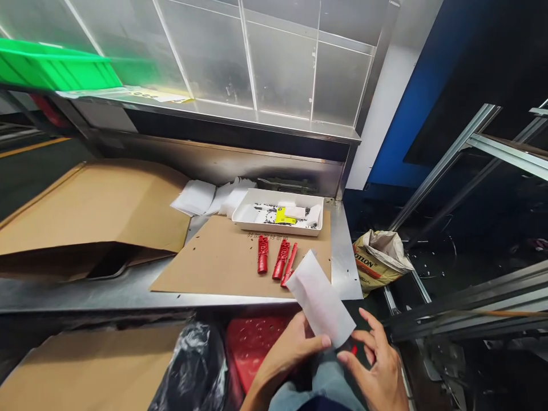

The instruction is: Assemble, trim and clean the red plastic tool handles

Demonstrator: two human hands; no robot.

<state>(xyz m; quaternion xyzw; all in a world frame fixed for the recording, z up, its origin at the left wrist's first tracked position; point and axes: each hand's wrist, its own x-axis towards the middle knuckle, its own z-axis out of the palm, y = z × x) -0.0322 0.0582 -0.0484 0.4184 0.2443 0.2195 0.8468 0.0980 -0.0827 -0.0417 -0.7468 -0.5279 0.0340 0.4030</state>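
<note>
My left hand (295, 345) is closed on a small white pouch (321, 297), its thumb pressed on the lower part. A faint pink tint shows through the pouch. Close to the pouch's lower right end is my right hand (379, 365), with thumb and fingers apart. A bit of red (354, 349) shows between its thumb and fingers; what it belongs to is hidden. Beyond the pouch, on a cardboard sheet (205, 268), lie a red moulded piece (262, 255), a second such piece (281, 260) and a narrower red strip (290, 264).
A white tray (278, 228) with dark scraps and a yellow label stands behind the red pieces. White pouches (194, 197) are stacked left of it, beside a large cardboard box (94, 205). An open sack (377, 262) stands off the table's right edge. A red stool (252, 342) is below.
</note>
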